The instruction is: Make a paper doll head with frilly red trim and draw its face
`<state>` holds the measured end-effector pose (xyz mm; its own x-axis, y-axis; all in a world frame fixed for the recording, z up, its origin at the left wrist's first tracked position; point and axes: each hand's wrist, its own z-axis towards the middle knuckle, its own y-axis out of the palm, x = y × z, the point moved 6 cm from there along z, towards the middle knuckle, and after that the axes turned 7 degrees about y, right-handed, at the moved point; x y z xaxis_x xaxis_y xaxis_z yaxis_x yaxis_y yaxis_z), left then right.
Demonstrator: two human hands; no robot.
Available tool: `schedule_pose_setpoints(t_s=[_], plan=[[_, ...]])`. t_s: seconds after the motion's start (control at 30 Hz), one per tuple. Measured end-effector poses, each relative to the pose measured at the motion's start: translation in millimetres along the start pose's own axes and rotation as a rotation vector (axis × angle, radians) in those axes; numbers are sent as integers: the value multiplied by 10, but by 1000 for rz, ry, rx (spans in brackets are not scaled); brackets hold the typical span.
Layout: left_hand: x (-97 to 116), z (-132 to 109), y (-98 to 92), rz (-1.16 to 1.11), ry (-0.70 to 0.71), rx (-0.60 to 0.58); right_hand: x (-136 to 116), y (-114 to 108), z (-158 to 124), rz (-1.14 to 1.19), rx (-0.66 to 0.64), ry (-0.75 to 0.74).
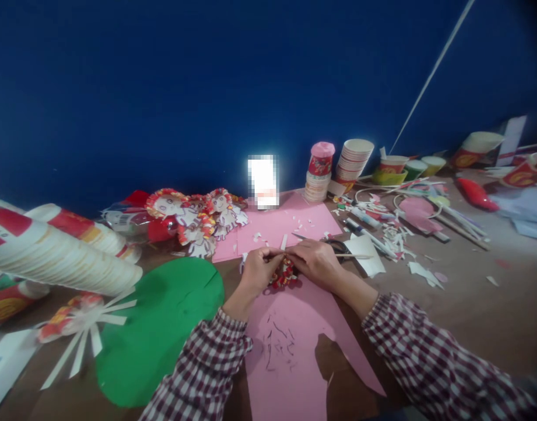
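From the head view, we find the red-and-yellow fringed paper piece (284, 277) just below our fingertips, on the near side of them, in the gap between the two hands over the pink sheet (304, 311). It bunches into a roughly round ruffle, so we make out no clear long axis. The left hand (259, 270) and the right hand (315, 263) come in from opposite sides and meet above it; neither is plainly nearer. Our left thumb and forefinger appear closed on its upper edge. Our right fingers are bent and bunched at the same edge, but we cannot tell whether they grip it, since the back of the hand covers them.

The ruffle's far side is hidden behind our fingers. A white strip (284, 241) shows just beyond the fingertips, and we cannot tell whether it joins the piece or lies apart. The right hand partly hides the scissors (339, 248). The pink sheet runs out at the bottom edge of the view, and a bright patch (263, 181) farther back is blocked out, so we cannot read it.
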<state>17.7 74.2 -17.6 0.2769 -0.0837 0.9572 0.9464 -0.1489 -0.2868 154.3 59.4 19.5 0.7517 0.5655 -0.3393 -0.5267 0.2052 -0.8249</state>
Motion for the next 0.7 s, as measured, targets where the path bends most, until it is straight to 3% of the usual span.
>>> schedule_pose_setpoints(t_s=[0.17, 0.4, 0.7], plan=[[55, -3, -15, 38, 18, 22, -9, 1, 4, 0, -25, -21], [22, 19, -20, -34, 6, -61, -29, 5, 10, -30, -35, -58], [29, -14, 20, 40, -13, -141, -58, -1, 13, -43, -49, -77]])
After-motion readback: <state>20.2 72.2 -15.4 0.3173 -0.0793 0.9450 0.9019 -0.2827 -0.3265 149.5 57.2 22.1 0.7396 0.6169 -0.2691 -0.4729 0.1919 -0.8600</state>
